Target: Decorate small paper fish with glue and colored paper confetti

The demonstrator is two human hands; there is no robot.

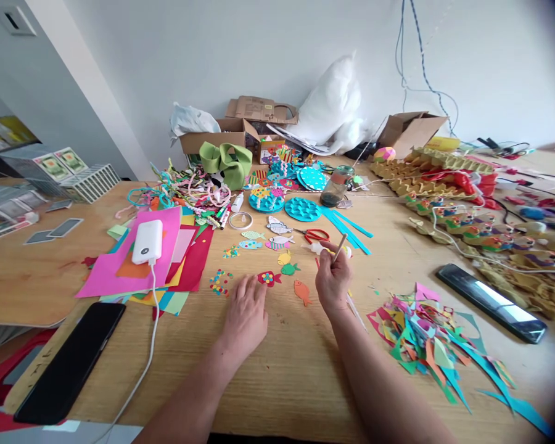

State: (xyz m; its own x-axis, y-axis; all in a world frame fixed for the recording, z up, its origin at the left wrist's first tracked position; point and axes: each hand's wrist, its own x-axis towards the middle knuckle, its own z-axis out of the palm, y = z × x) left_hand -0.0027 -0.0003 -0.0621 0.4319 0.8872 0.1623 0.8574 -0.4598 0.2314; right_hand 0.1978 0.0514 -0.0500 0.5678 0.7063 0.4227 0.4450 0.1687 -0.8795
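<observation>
My left hand (247,313) rests on the table, fingers stretched forward and lying flat, fingertips beside a red paper fish (269,279) with coloured dots. My right hand (333,279) is closed around a thin stick (340,245) that points upward; its kind I cannot make out. Between the hands lie an orange paper fish (301,292), a green one (290,269) and a yellow one (284,258). Farther back are patterned fish (280,242). Small coloured paper dots (219,282) are scattered left of my left hand. White bottle-like items lie partly hidden behind my right hand.
Red-handled scissors (317,235), blue strips (349,228) and a glass jar (337,186) lie behind. Coloured sheets with a white power bank (147,241) and a phone (71,361) are left. Paper scraps (430,336), another phone (490,302) and egg cartons (411,176) are right.
</observation>
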